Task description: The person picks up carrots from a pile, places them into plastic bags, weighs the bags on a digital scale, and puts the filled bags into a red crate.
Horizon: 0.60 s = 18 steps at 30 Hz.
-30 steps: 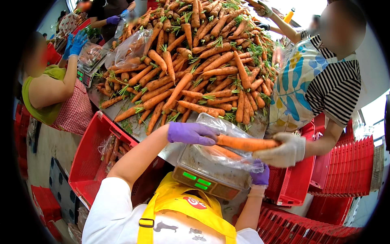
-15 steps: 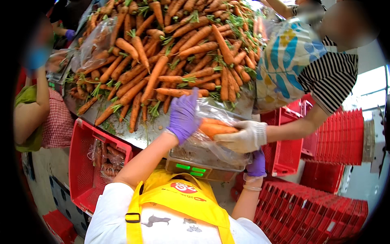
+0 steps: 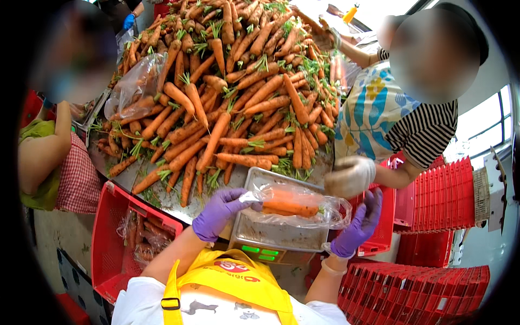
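Over the scale [image 3: 281, 234], our left hand [image 3: 219, 214] pinches one end of the bag [image 3: 335, 208] of carrots [image 3: 292, 208]; our right hand [image 3: 360, 223], fingers spread, is beside the other. A co-worker's hand [image 3: 352, 176] has just drawn off, leaving the bagged carrots to us.

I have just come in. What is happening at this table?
A person in purple gloves has a clear bag with carrots inside, over a scale. The left hand grips one end; the right hand is open near the other end. A co-worker's white-gloved hand is close by, and a large carrot pile lies on the table.
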Each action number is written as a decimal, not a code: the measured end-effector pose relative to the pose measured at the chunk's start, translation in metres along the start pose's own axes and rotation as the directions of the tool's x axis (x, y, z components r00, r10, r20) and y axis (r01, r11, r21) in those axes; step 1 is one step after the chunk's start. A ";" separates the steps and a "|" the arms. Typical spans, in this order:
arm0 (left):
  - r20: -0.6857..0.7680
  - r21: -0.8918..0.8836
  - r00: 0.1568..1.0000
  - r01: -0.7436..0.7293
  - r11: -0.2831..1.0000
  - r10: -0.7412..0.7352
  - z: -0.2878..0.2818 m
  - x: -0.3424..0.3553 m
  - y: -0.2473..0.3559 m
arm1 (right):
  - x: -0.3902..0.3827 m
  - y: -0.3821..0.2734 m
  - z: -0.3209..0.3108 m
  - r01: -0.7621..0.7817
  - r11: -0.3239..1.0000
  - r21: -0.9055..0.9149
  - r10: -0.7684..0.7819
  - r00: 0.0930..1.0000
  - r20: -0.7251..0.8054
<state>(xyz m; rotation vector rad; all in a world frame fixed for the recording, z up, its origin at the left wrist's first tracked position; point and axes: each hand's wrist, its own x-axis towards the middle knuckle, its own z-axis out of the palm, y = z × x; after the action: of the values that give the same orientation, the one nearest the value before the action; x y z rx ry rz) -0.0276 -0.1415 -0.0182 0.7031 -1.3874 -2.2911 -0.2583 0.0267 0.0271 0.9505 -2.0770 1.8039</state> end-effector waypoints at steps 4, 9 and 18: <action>0.129 -0.535 0.990 0.119 0.837 -0.059 -0.020 -0.015 -0.011 | 0.031 -0.035 0.115 0.390 0.916 0.091 -0.384 0.792 0.475; 0.283 -0.359 0.955 0.187 0.914 -0.084 -0.049 -0.021 -0.040 | 0.033 0.016 0.265 -0.204 0.979 -0.020 0.117 0.476 0.872; 0.256 0.002 0.906 0.348 0.937 -0.337 -0.107 -0.024 -0.069 | 0.067 0.058 0.496 0.130 0.991 -0.007 -0.107 0.842 0.529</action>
<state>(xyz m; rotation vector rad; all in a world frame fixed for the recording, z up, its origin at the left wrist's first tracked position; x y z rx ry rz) 0.0512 -0.1738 -0.1160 0.7077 -1.4078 -2.7623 -0.2272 -0.4625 -0.0881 1.6803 -2.2711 1.5443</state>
